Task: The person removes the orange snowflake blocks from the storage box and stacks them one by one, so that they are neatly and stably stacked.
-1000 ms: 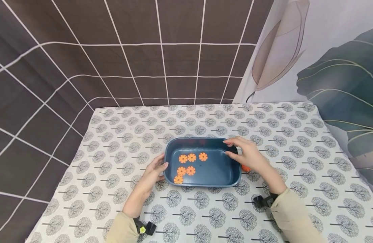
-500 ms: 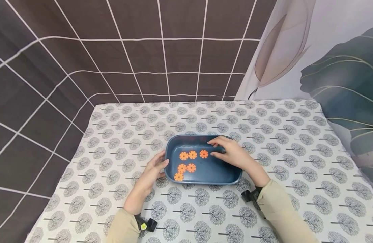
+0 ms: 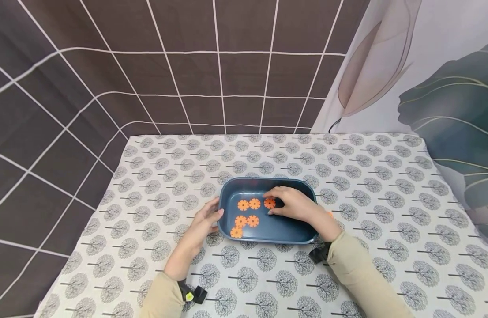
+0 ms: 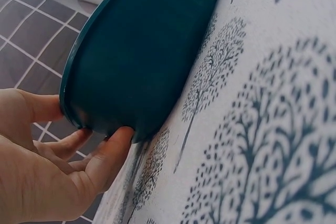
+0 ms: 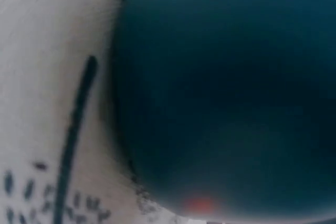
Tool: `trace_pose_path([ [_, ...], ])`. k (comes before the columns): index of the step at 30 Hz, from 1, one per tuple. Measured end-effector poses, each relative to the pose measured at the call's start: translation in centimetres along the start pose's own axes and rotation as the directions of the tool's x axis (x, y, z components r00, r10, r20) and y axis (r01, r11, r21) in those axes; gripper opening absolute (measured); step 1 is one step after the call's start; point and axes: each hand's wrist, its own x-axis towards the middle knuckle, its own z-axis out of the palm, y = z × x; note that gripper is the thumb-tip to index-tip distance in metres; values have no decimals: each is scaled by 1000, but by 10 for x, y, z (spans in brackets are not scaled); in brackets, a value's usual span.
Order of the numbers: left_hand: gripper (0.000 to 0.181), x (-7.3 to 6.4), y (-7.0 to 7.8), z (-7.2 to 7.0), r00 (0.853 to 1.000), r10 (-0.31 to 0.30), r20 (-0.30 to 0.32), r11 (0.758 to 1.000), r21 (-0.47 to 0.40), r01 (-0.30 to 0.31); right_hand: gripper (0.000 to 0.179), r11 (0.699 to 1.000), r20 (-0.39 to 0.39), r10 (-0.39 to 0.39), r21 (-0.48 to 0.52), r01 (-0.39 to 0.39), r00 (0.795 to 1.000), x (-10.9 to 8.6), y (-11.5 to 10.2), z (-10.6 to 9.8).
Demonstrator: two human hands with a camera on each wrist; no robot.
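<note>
A dark blue oblong tub stands on the table. In it lie several orange notched discs, flower-like with slots round the edge, such as the one at the front left. My left hand rests its fingertips against the tub's left end; the left wrist view shows them spread over the outer wall. My right hand reaches into the tub, thumb and forefinger apart on either side of a disc that it partly covers. The right wrist view shows only the blurred tub, no fingers.
Another orange piece shows a sliver beyond the tub's right end, mostly hidden by my right wrist. A tree-print cloth covers the table. Behind hangs a dark gridded curtain.
My right hand has moved left from the tub's right rim, down into the tub, to the right-hand disc of the back row. My left hand has stayed at the left end.
</note>
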Motion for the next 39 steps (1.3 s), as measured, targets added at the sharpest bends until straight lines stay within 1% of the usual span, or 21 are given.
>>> trace_pose_path([
  [3,53,0,-1,1,1000,-2,6,1000,-1,2,45,1000,19,-1,-4,1,1000,0,1,3],
  [9,53,1,-2,1,1000,6,6,1000,-1,-6,46,999,30,7,-43,-6,1000,1,3,7],
  [13,53,1,-2,0,1000,6,8,1000,-5,-6,40,999,22,8,-47,-7,1000,2,4,10],
  [19,53,1,-2,0,1000,5,11,1000,-7,-5,34,994,-14,-12,-109,10,1000,4,6,12],
  [24,54,1,0,1,1000,14,13,1000,-12,-14,29,991,-31,-1,-133,-3,1000,6,5,12],
  [31,54,0,0,0,1000,6,13,1000,-9,-6,29,981,9,14,-192,-12,1000,8,2,12],
  [34,54,0,0,0,1000,8,14,1000,-11,-8,29,987,19,14,-163,-11,1000,8,2,12],
  [39,54,-1,1,1,1000,10,9,1000,-10,-10,27,999,27,9,-39,-8,1000,8,4,11],
])
